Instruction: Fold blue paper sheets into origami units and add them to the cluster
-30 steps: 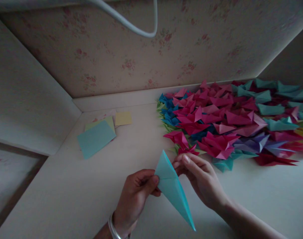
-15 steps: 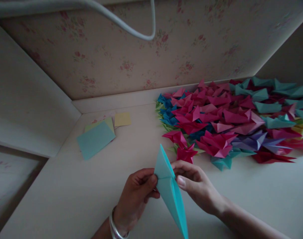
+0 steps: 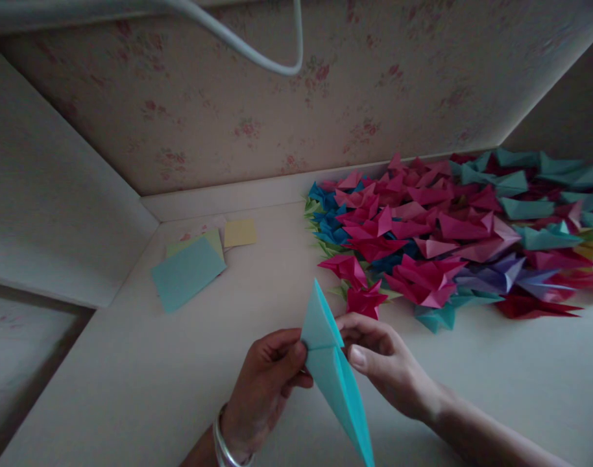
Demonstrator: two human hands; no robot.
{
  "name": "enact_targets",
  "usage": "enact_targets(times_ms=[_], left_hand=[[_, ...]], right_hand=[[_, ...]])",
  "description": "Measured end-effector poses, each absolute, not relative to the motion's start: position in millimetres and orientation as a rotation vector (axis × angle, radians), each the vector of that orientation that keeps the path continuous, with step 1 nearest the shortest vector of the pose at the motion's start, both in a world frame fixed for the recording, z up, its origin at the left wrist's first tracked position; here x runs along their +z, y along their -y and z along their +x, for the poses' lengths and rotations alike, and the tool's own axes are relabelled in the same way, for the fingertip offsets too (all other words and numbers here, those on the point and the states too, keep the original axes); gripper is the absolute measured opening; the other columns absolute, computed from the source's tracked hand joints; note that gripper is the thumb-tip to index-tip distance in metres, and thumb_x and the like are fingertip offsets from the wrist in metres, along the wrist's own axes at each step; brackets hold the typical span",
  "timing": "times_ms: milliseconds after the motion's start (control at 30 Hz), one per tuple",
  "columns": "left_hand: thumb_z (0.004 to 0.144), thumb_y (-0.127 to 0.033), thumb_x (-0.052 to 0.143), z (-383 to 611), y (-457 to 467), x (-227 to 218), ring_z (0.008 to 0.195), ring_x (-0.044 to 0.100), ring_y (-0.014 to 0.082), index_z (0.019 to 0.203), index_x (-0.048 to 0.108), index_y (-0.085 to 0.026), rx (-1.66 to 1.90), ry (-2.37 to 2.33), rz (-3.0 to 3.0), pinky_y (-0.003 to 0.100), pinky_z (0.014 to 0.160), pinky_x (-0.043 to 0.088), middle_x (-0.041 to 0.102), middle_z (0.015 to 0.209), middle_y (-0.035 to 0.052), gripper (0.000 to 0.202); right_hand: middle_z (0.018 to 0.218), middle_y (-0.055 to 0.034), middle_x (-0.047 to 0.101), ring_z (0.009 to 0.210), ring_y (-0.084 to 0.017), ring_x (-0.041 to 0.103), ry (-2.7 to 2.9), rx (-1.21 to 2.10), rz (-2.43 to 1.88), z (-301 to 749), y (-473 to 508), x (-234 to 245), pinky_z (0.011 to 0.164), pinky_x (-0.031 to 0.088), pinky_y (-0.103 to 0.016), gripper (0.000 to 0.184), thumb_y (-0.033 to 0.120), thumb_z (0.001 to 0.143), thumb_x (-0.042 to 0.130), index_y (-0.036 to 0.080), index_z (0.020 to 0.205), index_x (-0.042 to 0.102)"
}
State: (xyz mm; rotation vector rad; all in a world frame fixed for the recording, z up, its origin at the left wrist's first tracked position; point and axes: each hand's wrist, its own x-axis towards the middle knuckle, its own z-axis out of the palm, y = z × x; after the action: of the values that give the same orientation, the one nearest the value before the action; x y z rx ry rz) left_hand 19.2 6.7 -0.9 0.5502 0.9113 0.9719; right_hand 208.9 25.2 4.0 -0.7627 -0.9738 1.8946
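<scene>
A long, pointed teal folded paper [image 3: 333,366] is held up over the pale table [image 3: 145,376] between both hands. My left hand [image 3: 267,389], with silver bangles at the wrist, pinches its left edge near the middle crease. My right hand [image 3: 384,366] pinches the right edge at the same height, thumb on top. One tip of the paper points up toward the pile, the other down toward me.
A large heap of folded paper shapes [image 3: 447,240], mostly pink with blue, teal, purple and green ones, covers the table's far right. Flat coloured sheets [image 3: 187,269] and a yellow note [image 3: 239,232] lie at the far left. A white cable [image 3: 257,48] hangs along the floral wall.
The teal paper has turned more upright and edge-on. My right hand's fingers have curled from stretched out into a pinch on its right edge. The left hand has kept its grip.
</scene>
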Motion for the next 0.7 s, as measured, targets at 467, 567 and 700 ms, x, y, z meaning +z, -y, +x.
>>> enact_targets(times_ms=[467,567,700], left_hand=[[0.070,-0.038,0.088,19.5,-9.7,0.2,0.056,0.066,0.0075,0.090,0.083,-0.016,0.982,-0.901,0.536,0.013,0.053,0.055,0.077,0.071,0.0044,0.031],[0.069,-0.038,0.089,19.1,-9.8,-0.6,0.055,0.065,0.0071,0.091,0.083,-0.016,0.968,-0.908,0.515,0.013,0.053,0.055,0.075,0.070,0.0035,0.032],[0.070,-0.040,0.088,19.4,-9.6,-1.1,0.054,0.063,0.0061,0.090,0.082,-0.016,0.962,-0.914,0.514,0.012,0.053,0.054,0.075,0.071,0.0033,0.032]], right_hand=[[0.088,-0.0051,0.074,0.078,-0.017,0.065,0.966,1.923,-0.736,209.4,-25.6,1.6,0.070,0.052,-0.027,0.032,0.041,0.076,0.083,0.021,0.100,0.074],[0.087,-0.0051,0.074,0.079,-0.017,0.066,0.986,1.918,-0.729,209.4,-25.6,2.0,0.071,0.053,-0.028,0.030,0.041,0.080,0.081,0.021,0.101,0.074],[0.086,-0.0045,0.073,0.078,-0.017,0.065,0.987,1.904,-0.728,209.3,-25.3,0.9,0.071,0.052,-0.028,0.028,0.041,0.081,0.079,0.021,0.100,0.074]])
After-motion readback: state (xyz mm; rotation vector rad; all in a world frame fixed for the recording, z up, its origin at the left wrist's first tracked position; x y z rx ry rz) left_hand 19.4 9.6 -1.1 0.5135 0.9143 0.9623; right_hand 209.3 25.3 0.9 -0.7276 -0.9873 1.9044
